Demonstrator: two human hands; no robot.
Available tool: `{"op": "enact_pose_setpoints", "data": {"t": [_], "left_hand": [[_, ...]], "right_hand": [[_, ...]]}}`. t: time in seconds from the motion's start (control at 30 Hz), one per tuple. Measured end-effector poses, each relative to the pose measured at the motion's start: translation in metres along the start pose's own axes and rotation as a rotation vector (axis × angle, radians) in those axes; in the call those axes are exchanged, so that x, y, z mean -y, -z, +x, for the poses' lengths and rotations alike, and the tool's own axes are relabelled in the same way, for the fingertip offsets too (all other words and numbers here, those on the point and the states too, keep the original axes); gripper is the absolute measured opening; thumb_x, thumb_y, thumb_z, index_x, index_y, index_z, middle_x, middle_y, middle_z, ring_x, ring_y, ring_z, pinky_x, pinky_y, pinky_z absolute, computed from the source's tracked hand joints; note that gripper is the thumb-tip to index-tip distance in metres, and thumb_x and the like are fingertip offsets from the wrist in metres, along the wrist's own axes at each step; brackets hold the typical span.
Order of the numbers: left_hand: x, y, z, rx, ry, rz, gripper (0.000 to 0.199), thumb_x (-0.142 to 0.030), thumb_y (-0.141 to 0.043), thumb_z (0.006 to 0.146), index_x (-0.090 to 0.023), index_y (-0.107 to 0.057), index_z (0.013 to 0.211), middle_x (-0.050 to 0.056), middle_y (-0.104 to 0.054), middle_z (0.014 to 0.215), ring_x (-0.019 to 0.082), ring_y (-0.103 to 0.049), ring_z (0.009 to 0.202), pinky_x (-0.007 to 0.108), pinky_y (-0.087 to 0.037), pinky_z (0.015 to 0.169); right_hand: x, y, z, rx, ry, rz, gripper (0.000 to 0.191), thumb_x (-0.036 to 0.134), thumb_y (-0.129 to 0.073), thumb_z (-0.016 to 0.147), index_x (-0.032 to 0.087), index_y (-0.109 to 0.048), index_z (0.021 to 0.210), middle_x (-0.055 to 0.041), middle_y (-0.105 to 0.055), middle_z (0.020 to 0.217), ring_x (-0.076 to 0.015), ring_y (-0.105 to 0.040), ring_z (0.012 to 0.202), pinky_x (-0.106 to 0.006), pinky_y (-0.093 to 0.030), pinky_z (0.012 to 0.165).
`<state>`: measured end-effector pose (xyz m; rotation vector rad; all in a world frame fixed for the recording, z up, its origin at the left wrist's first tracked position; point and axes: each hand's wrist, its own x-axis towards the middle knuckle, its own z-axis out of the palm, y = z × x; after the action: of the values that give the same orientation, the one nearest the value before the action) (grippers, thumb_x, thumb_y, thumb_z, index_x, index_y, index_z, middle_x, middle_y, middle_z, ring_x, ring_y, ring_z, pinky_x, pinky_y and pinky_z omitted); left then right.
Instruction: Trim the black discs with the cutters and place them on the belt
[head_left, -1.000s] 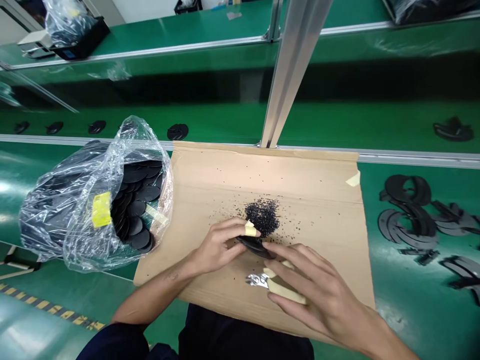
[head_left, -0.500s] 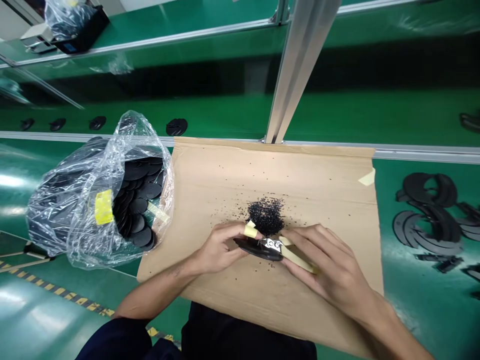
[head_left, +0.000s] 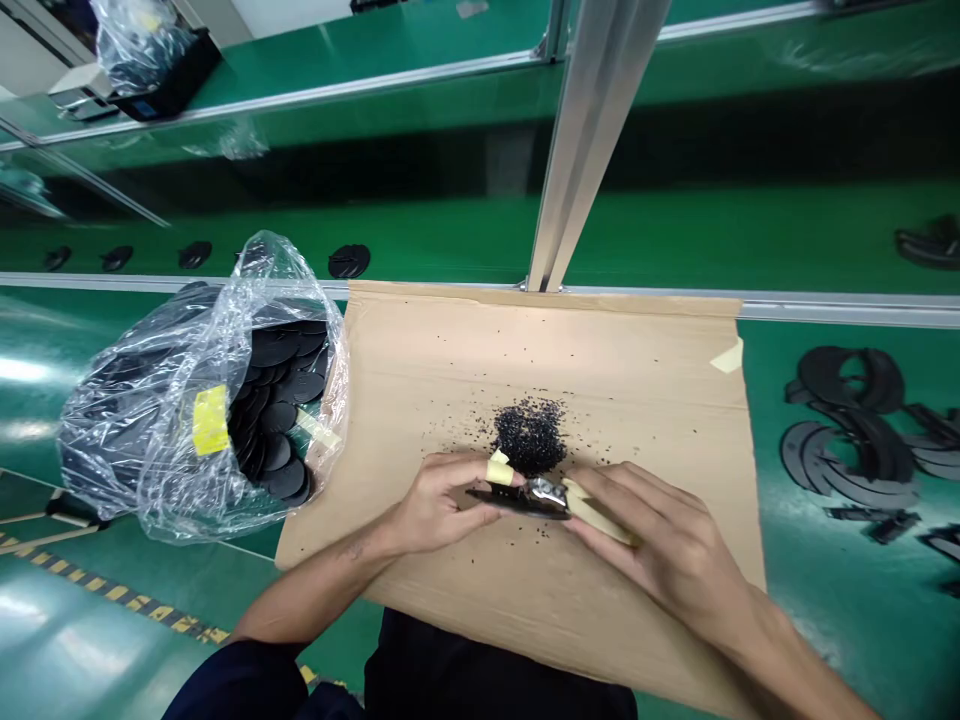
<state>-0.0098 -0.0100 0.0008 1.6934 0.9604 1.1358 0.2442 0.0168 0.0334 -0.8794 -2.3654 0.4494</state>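
Note:
A thin black disc [head_left: 517,502] is tilted low over the brown cardboard sheet [head_left: 637,390]. My left hand [head_left: 442,505] pinches its left edge between thumb and fingers, and a fingertip wears pale yellow tape. From the right, my right hand [head_left: 667,530] closes round a small tool [head_left: 604,520] that looks wrapped in pale yellow, with a shiny metal end against the disc's upper side. The tool's exact kind is unclear. Just beyond both hands lies a heap of small black scraps [head_left: 530,433], with loose specks scattered about it.
At the left stands a clear plastic bag [head_left: 172,440] of black discs. Black ring-shaped parts [head_left: 847,420] lie on the green table at the right. A metal post [head_left: 592,130] rises behind the cardboard. Several black pieces, one disc [head_left: 349,261] among them, line the back.
The disc has tipped and now shows more edge-on. The shiny metal end has turned, and its earlier visible markings no longer read. Both hands stay almost in place; the camera has shifted slightly.

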Motion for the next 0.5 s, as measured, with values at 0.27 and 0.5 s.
{"op": "enact_pose_setpoints", "data": {"t": [0.27, 0.5], "left_hand": [[-0.005, -0.001, 0.003, 0.122, -0.08, 0.193, 0.031, -0.014, -0.06, 0.092, -0.019, -0.068, 0.122, 0.008, -0.07, 0.094, 0.017, -0.065, 0.083, 0.029, -0.055, 0.074], [-0.012, 0.037, 0.013, 0.089, 0.04, 0.325, 0.03, -0.031, -0.044, 0.103, -0.022, -0.062, 0.125, 0.011, -0.067, 0.117, 0.024, -0.062, 0.112, 0.036, -0.051, 0.094]], "right_hand": [[0.008, 0.008, 0.001, 0.048, 0.048, -0.297, 0.022, 0.026, -0.055, 0.1, 0.015, -0.064, 0.116, -0.0118, -0.074, 0.102, -0.0219, -0.068, 0.085, -0.036, -0.054, 0.071], [0.011, 0.018, -0.051, 0.093, -0.138, -0.343, 0.028, 0.035, -0.055, 0.099, 0.015, -0.064, 0.116, -0.0126, -0.07, 0.102, -0.0253, -0.064, 0.092, -0.04, -0.056, 0.077]]}}
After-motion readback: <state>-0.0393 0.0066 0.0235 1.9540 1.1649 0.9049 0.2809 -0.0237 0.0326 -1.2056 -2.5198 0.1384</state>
